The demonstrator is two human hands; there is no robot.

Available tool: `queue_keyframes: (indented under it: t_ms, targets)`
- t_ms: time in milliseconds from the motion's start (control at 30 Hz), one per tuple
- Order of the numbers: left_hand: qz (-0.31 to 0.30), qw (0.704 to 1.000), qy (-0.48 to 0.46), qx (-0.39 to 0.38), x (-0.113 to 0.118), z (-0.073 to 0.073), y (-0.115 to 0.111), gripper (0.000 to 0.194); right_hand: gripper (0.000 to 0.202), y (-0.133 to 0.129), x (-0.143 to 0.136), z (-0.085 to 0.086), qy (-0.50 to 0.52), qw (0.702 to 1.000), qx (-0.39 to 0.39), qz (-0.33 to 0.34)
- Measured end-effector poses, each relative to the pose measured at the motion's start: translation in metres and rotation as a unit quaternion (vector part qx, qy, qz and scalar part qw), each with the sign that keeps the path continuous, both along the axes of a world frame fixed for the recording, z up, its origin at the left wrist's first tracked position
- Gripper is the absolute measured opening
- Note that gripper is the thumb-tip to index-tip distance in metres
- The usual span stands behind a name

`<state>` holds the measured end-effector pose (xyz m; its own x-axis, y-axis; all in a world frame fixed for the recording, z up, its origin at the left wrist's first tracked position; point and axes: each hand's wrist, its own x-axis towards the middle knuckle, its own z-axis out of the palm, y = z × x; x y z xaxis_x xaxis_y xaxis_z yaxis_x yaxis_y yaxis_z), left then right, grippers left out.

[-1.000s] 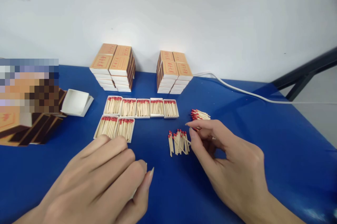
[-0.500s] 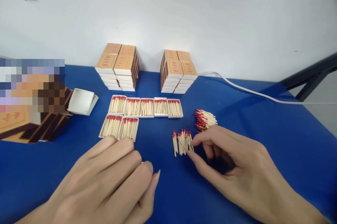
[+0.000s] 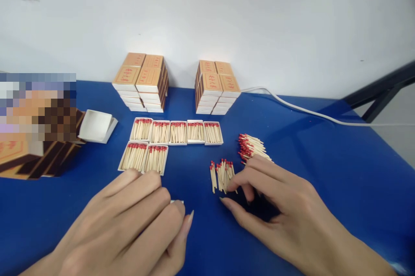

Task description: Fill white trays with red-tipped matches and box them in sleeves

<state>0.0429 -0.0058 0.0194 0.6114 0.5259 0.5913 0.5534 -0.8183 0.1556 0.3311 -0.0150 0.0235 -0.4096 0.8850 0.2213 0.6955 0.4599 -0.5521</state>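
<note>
My left hand (image 3: pixel 129 224) is closed at the lower left, its fingers curled round something white; only a small white edge (image 3: pixel 177 201) shows above the index finger. My right hand (image 3: pixel 279 211) has thumb and index finger apart, right beside a small group of red-tipped matches (image 3: pixel 222 175) lying on the blue table. A larger pile of matches (image 3: pixel 253 147) lies just beyond the right hand's knuckles. Several white trays filled with matches stand in two rows, the back row (image 3: pixel 178 132) longer than the front row (image 3: pixel 143 157), whose lower edge is near my left fingers.
Two stacks of matchboxes, left (image 3: pixel 141 81) and right (image 3: pixel 217 85), stand against the white wall. At the left are empty white trays (image 3: pixel 96 125) and heaped matchbox sleeves (image 3: pixel 48 159). A white cable (image 3: pixel 301 109) runs to the right. Part of the left side is pixelated.
The right thumb and index finger have moved apart and away from the small group of matches. The left hand keeps its closed pose. The whole view has shifted slightly.
</note>
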Motion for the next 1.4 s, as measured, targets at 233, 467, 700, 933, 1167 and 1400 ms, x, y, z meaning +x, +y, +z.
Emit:
queue_keyframes:
  t_ms: [233, 467, 700, 933, 1167, 1400]
  targets:
    - [0.002, 1.0, 0.002, -0.005, 0.001, -0.001, -0.001, 0.019, 0.008, 0.003, 0.006, 0.006, 0.017, 1.0, -0.026, -0.001]
    - [-0.023, 0.998, 0.039, -0.043, -0.002, -0.002, 0.002, 0.019, 0.022, 0.008, 0.027, 0.004, 0.007, 0.995, -0.096, -0.02]
    - [-0.038, 0.996, 0.082, -0.017, 0.004, -0.004, 0.0, 0.038, 0.021, 0.006, 0.019, -0.001, -0.022, 0.999, -0.043, -0.008]
    - [-0.056, 0.994, 0.094, -0.028, -0.002, -0.004, 0.002, 0.04, 0.025, 0.007, 0.013, -0.007, -0.068, 0.997, 0.023, -0.041]
    - [-0.075, 0.987, 0.125, -0.065, -0.005, -0.007, 0.001, 0.047, 0.049, 0.004, 0.012, -0.008, -0.083, 0.995, 0.031, -0.053]
    - [-0.056, 0.986, 0.153, -0.025, -0.002, -0.005, 0.0, 0.05, 0.047, 0.003, 0.012, -0.01, -0.068, 0.996, 0.041, -0.027]
